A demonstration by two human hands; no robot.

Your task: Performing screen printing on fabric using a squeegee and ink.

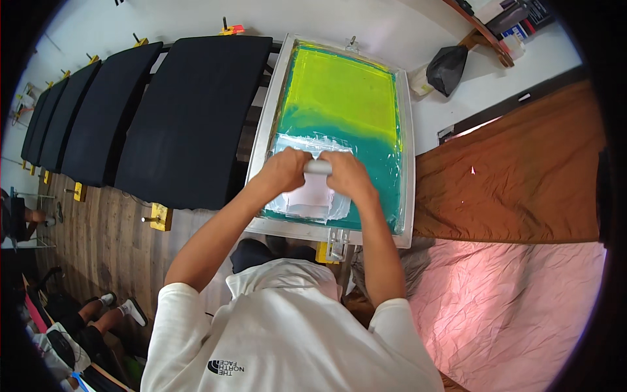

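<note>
Both of my hands grip a pale squeegee (318, 167), one at each end of its bar. My left hand (285, 170) is closed round the left end, and my right hand (347, 174) is wrapped round the right end. Under them lies a screen-printing frame (409, 163) with a light metal rim. Its mesh is yellow-green (346, 85) in the far part and teal (379, 176) in the nearer part. White ink (307, 198) is smeared over the near left of the mesh, around and below the squeegee. The squeegee's blade is hidden by the hands and bar.
Several black-covered printing boards (192, 117) stand in a row to the left, with yellow clamps (160, 217) at their ends. A metal hinge bracket (337, 244) sits at the frame's near edge. Brown cloth (509, 170) and pink sheeting (516, 307) lie right. Another person's legs (104, 320) show lower left.
</note>
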